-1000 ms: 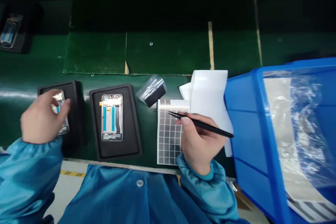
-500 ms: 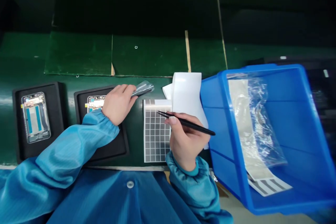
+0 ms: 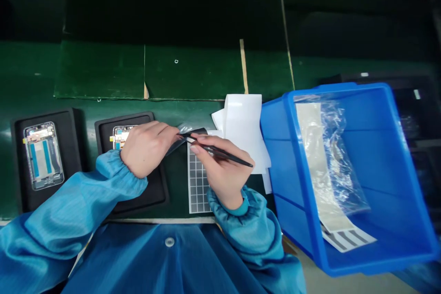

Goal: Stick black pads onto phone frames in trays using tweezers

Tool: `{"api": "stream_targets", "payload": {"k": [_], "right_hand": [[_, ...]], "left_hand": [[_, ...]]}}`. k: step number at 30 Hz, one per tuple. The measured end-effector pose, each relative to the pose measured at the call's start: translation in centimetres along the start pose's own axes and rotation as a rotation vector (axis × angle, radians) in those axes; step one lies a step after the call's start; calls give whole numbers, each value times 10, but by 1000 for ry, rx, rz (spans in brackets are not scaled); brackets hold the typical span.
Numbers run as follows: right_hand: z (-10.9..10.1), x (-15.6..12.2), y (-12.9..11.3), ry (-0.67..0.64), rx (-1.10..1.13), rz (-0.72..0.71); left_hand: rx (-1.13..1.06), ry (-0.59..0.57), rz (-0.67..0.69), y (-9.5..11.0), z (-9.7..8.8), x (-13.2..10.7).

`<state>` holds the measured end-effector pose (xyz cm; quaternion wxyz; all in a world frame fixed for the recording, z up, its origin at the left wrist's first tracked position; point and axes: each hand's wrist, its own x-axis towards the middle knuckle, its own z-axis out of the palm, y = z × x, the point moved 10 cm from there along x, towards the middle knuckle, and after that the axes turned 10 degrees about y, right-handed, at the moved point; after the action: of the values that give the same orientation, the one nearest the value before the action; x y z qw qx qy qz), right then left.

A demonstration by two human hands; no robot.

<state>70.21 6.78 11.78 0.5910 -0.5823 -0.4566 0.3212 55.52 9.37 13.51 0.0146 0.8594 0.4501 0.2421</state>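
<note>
The left hand (image 3: 146, 149) has its fingers pinched on the left end of a clear plastic film (image 3: 185, 127), which looks light, limp, slippery and easily creased, probably best held by an edge. The film lies between both hands, overlapping the gridded sticker sheet's (image 3: 198, 186) upper left corner. The right hand (image 3: 225, 165) grasps black tweezers (image 3: 234, 158), tips at the film; contact is unclear.
</note>
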Motion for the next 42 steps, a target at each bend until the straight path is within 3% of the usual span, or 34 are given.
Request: {"api": "stream_targets", "payload": {"k": [8, 19, 32, 37, 42], "right_hand": [[4, 1, 1, -18, -34, -28], [7, 2, 2, -24, -42, -46], [-2, 2, 7, 132, -11, 0], [1, 3, 21, 129, 20, 116], [8, -6, 43, 96, 86, 257]], "left_hand": [[-1, -113, -22, -2, 9, 0], [7, -136, -17, -5, 13, -2], [95, -143, -75, -18, 25, 1], [182, -64, -204, -38, 3, -4], [112, -228, -164, -35, -21, -60]]}}
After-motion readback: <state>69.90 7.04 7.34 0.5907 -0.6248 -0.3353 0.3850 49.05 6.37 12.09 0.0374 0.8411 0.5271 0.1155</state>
